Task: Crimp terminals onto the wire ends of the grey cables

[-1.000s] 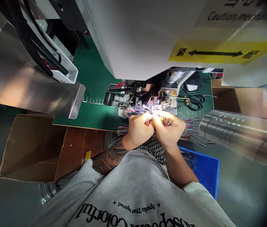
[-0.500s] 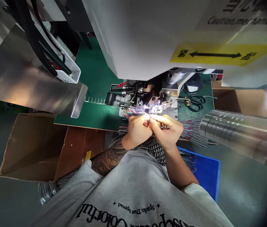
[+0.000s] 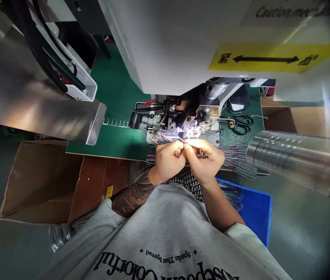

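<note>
Both hands meet fingertip to fingertip at the lit head of a terminal crimping machine [image 3: 195, 126]. My left hand [image 3: 168, 161] is closed around wires, and coloured wire ends [image 3: 159, 137] fan out just beyond it. Bare-tipped coloured wires [image 3: 205, 155] poke out of my right hand [image 3: 209, 162], which is also closed. Thumbs and forefingers pinch close together under the bright light; the exact wire between them is too small to make out. Grey cables [image 3: 236, 160] with red and black parts lie on the bench to the right of my right hand.
A strip of metal terminals [image 3: 115, 123] runs into the machine from the left, over the green bench [image 3: 118, 144]. Scissors [image 3: 239, 125] lie at right, near a metal cylinder [image 3: 293, 163]. Cardboard boxes [image 3: 39, 179] and a blue bin [image 3: 258, 212] stand below.
My hands stay together at the machine, and the fingertips have shifted slightly. The whole view has moved up a little.
</note>
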`<state>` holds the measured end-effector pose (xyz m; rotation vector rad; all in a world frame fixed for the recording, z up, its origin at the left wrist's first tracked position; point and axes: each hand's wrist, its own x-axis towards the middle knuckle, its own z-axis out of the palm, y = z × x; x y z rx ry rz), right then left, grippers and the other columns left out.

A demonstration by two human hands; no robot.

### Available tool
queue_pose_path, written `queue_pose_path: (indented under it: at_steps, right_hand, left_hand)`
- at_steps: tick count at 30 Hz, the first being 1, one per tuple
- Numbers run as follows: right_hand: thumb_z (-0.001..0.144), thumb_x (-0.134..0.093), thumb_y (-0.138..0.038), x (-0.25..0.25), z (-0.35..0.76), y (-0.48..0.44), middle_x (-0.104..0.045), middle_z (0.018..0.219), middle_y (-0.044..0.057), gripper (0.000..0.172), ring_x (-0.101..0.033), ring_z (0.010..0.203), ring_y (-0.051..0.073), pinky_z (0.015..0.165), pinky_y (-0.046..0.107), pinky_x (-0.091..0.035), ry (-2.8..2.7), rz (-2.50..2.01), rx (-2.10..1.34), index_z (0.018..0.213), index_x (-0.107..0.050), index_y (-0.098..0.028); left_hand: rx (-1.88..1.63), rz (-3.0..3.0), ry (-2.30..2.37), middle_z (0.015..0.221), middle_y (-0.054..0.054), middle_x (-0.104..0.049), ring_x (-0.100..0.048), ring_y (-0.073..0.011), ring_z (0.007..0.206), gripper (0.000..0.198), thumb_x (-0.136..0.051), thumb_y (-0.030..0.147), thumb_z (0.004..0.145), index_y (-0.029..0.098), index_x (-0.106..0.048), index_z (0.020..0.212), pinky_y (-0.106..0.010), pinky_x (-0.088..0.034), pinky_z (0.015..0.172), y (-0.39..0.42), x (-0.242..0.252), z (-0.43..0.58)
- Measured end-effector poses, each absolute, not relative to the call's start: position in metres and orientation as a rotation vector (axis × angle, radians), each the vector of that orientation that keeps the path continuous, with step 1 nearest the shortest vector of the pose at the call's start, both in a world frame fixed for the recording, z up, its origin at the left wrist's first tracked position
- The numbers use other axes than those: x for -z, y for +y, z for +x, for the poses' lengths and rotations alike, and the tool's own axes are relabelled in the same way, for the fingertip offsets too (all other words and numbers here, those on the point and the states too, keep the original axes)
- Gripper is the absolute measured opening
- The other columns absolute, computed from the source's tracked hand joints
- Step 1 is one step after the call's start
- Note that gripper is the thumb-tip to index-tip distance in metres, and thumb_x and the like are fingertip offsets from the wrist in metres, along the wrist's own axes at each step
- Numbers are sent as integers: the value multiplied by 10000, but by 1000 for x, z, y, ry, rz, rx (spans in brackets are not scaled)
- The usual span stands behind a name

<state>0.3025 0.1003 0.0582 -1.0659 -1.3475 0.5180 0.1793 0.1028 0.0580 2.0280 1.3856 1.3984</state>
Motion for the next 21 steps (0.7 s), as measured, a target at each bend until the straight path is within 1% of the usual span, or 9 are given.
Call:
queue_pose_path:
  at_steps: [3, 6, 8, 10, 12, 14, 17, 19, 21]
  right_hand:
    - [850, -734, -85, -60, 301, 95, -777, 856, 49, 142, -657, 613, 144, 538, 281, -522, -1345, -1033, -496, 936, -792, -182]
    - [824, -767, -92, -54, 299, 90, -695, 717, -5, 175, -547, 493, 102, 462, 240, -434, -1214, -1064, -563, 963, -733, -193]
    - [806, -784, -105, -48, 298, 89, -669, 698, -29, 263, -573, 503, 113, 497, 241, -478, -1082, -1056, -605, 1012, -667, -218]
    - [807, -775, -103, -42, 296, 90, -685, 739, -27, 324, -644, 586, 137, 597, 264, -550, -985, -1013, -565, 1058, -624, -241]
    - [829, -747, -103, -36, 295, 91, -670, 736, -32, 331, -669, 640, 144, 678, 280, -582, -930, -970, -502, 1090, -613, -256]
    - [860, -720, -133, -33, 293, 90, -657, 732, -27, 316, -684, 667, 157, 713, 300, -598, -897, -953, -478, 1122, -601, -264]
    - [912, -687, -216, -31, 287, 82, -662, 759, -6, 309, -715, 707, 196, 798, 393, -638, -920, -970, -563, 1185, -557, -281]
    - [939, -669, -276, -30, 283, 77, -622, 716, -19, 347, -694, 653, 202, 774, 416, -645, -974, -949, -686, 1251, -519, -299]
    - [935, -683, -295, -29, 281, 75, -532, 633, -60, 445, -608, 536, 174, 634, 351, -607, -983, -899, -789, 1333, -485, -314]
  left_hand:
    - [-1387, 2025, 1358, 554, 55, -491, -427, -41, 515, 275, -667, 121, 899, 145, -533, 660, -204, -355, 561, 99, -60, 179]
    - [-1345, 1988, 1340, 600, 48, -601, -531, -45, 540, 150, -731, 159, 897, 149, -661, 764, -185, -426, 590, 92, -60, 173]
    - [-1308, 1949, 1347, 674, 26, -673, -603, -59, 596, 97, -770, 189, 888, 151, -706, 826, -186, -475, 628, 87, -59, 167]
    - [-1283, 1903, 1372, 761, 0, -715, -647, -79, 671, 74, -787, 198, 877, 150, -731, 888, -201, -517, 683, 81, -57, 161]
    - [-1291, 1840, 1396, 832, -20, -725, -661, -93, 737, 93, -794, 190, 862, 147, -734, 920, -219, -543, 737, 75, -54, 156]
    - [-1315, 1756, 1417, 886, -34, -728, -674, -104, 797, 128, -803, 179, 843, 146, -730, 942, -230, -562, 775, 70, -49, 154]
    - [-1318, 1557, 1414, 940, -51, -738, -714, -119, 846, 171, -791, 184, 845, 147, -714, 993, -231, -610, 790, 64, -42, 156]
    - [-1302, 1411, 1377, 954, -62, -747, -742, -131, 848, 196, -785, 206, 852, 145, -693, 1014, -239, -642, 788, 63, -39, 159]
    - [-1282, 1324, 1355, 943, -68, -756, -756, -137, 817, 204, -795, 222, 846, 140, -684, 996, -238, -651, 766, 63, -37, 160]
